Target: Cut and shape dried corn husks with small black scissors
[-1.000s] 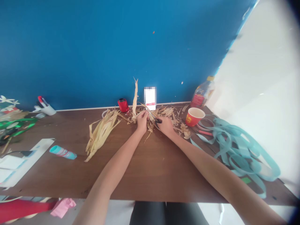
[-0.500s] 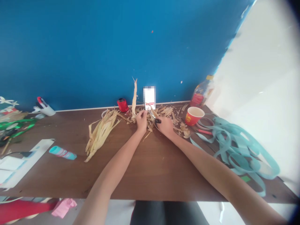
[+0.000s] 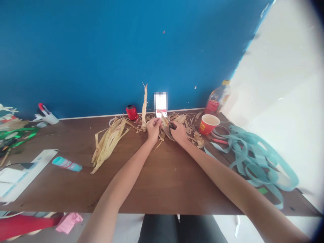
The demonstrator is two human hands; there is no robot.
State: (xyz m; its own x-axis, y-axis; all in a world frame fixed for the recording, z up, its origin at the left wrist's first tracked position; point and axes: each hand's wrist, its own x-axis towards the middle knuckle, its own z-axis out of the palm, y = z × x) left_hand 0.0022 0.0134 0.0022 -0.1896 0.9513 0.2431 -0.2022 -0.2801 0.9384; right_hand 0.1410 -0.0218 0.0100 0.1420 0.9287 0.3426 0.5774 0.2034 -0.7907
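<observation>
Across the brown wooden table (image 3: 162, 182), pushed against a blue wall (image 3: 101, 50), dried corn husks lie in two lots: a long bundle (image 3: 108, 146) left of my arms and a scatter of torn scraps (image 3: 182, 123) under and beyond my hands, near the back edge. One narrow husk strip (image 3: 144, 108) stands up against the wall. Nearby are a red spool (image 3: 132, 112), a red paper cup (image 3: 208, 124), a plastic bottle (image 3: 217, 99), a tangle of teal ribbon loops (image 3: 255, 162), a teal tube (image 3: 67, 164) and a white pen holder (image 3: 49, 118). My left hand (image 3: 153, 130) has its fingers (image 3: 158, 123) pressed together, pinching a pale piece of husk (image 3: 163, 130). My right hand (image 3: 179, 132) has its fingers (image 3: 174, 126) curled closed around the black handles of a pair of scissors (image 3: 172, 126). Compared with the frame half a second ago, my hands sit closer together and the scissors have swung more upright, with their handles now just above my right knuckles. My fingers hide most of the blades, so I cannot tell whether they are open or shut. A white card (image 3: 160, 103) against the wall is blurred out, and the table's left end is cut off.
</observation>
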